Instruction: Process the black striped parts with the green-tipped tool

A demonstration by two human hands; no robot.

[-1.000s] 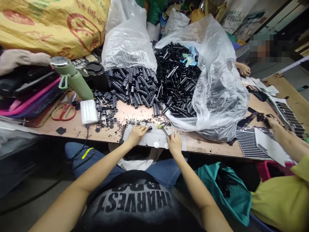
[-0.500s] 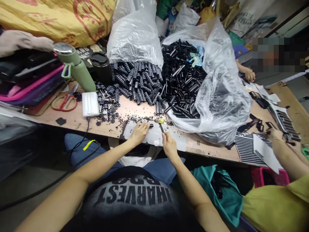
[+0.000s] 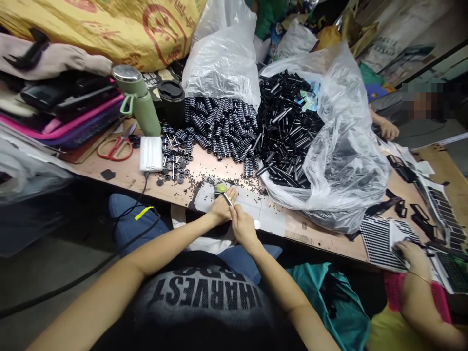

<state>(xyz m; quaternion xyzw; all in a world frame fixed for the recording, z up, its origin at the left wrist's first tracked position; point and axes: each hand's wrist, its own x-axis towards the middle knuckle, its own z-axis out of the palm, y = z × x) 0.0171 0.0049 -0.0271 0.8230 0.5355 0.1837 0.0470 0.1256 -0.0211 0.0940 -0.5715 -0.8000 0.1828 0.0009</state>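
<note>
Pinching the yellow-headed tool (image 3: 221, 187), whose head sits at 12 o'clock of the left hand (image 3: 222, 208) (grip: cannot tell), the right hand (image 3: 242, 225) crowds in so closely that a slip could jab skin or flick beads (image 3: 204, 178) off the table (image 3: 310, 228).

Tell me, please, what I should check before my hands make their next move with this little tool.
1. Grip: ok; the right hand is closed on the shaft of the thin tool.
2. Tool end in sight: ok; its yellow-green head shows above the left hand.
3. Part in the left hand: cannot tell; its fingers hide it.
4. Surface beneath: ok; both hands sit over the white sheet at the edge of the table.
5. Loose pieces: not ok; small black bits lie scattered just beyond the sheet.
6. Neighbour: ok; the co-worker's hand is well apart, on the right.
</note>
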